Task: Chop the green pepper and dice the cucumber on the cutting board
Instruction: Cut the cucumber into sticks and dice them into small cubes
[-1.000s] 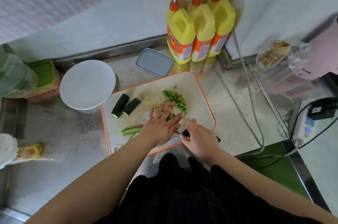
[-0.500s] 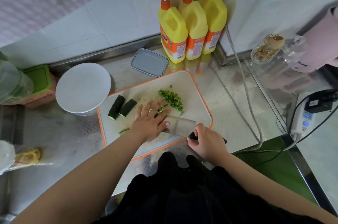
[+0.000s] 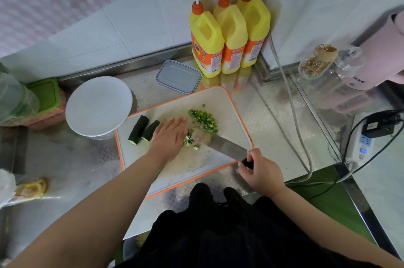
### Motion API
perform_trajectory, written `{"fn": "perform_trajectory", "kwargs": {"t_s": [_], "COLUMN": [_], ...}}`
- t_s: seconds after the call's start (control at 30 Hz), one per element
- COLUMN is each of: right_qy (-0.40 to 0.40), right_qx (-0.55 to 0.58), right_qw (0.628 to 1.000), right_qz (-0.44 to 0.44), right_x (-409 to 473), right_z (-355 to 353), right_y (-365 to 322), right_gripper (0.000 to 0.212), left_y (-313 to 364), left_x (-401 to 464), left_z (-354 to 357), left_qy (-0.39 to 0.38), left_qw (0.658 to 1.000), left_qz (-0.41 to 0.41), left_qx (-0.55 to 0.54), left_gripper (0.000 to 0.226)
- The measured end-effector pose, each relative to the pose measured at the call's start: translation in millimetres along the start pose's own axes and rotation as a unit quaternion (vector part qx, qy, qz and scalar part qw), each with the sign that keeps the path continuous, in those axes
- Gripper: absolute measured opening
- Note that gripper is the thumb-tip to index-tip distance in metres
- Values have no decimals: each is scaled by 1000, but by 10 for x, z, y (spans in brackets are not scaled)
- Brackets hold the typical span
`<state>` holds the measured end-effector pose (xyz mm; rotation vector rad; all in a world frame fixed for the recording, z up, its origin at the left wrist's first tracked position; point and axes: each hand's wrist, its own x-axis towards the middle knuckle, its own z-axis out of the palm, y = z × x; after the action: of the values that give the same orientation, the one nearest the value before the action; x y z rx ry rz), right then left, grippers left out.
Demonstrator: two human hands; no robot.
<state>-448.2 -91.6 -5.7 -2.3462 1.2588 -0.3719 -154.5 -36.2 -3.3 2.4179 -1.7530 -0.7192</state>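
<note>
A white cutting board with an orange rim (image 3: 237, 114) lies on the steel counter. A pile of chopped green pepper (image 3: 203, 119) sits at its far middle, and a few loose bits (image 3: 189, 139) lie beside my fingers. Two dark cucumber pieces (image 3: 143, 129) rest at the board's left. My left hand (image 3: 169, 137) lies flat on the board with straight fingers, between the cucumber and the pepper bits. My right hand (image 3: 261, 171) grips the black handle of a cleaver (image 3: 225, 147), whose blade slants across the board toward the pepper pile.
A round white lid or bowl (image 3: 98, 105) stands left of the board, a grey lidded box (image 3: 178, 76) behind it. Three yellow pump bottles (image 3: 229, 33) stand at the back wall. A glass jar (image 3: 321, 64), a power strip (image 3: 363, 143) and cables (image 3: 293, 103) lie to the right.
The cleaver has swung from under my left hand out to the right, blade now angled toward the pepper pile. My left hand has slid up and left, covering the green pepper strip.
</note>
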Motion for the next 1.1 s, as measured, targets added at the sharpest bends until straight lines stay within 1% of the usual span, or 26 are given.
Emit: {"fn": "perform_trajectory", "kwargs": {"t_s": [0.03, 0.07, 0.1, 0.13, 0.27, 0.37, 0.43, 0.67, 0.77, 0.9, 1.0, 1.1], "right_qy": [-11, -29, -51, -72, -128, -142, -150, -174, -189, -199, -195, -190], "right_qx": [3, 8, 16, 29, 71, 83, 82, 88, 91, 93, 90, 81], "right_qw": [1000, 998, 996, 994, 981, 974, 971, 962, 957, 953, 952, 953], "right_qz": [24, 48, 67, 83, 128, 157, 167, 189, 201, 209, 218, 222], "right_x": [28, 63, 109, 158, 311, 353, 369, 350, 347, 318, 317, 328], "right_z": [-4, -5, -8, -10, -7, 13, 22, 21, 19, 5, -5, -21], "right_y": [-31, -73, -126, -182, -393, -477, -502, -518, -517, -512, -528, -529], "right_gripper": [32, 28, 23, 21, 18, 18, 17, 17, 17, 15, 23, 26], "left_y": [-11, -27, -49, -58, -23, -16, -36, -89, -89, 12, 88, 120], "left_x": [3, 4, 3, -4, -121, -198, -242, -371, -381, -229, -49, 78], "left_z": [13, 30, 57, 77, 114, 179, 222, 282, 289, 211, 128, 92], "left_qy": [30, 54, 71, 84, 76, 71, 71, 82, 87, 62, 47, 19], "left_qw": [999, 997, 994, 991, 989, 992, 992, 988, 990, 998, 998, 996], "left_qz": [-2, -8, -16, -23, -68, -62, -75, -103, -87, -23, 27, 49], "left_qx": [-29, -57, -82, -99, -110, -80, -73, -85, -70, -5, 39, 68], "left_gripper": [68, 58, 49, 45, 63, 52, 48, 45, 43, 44, 44, 47]}}
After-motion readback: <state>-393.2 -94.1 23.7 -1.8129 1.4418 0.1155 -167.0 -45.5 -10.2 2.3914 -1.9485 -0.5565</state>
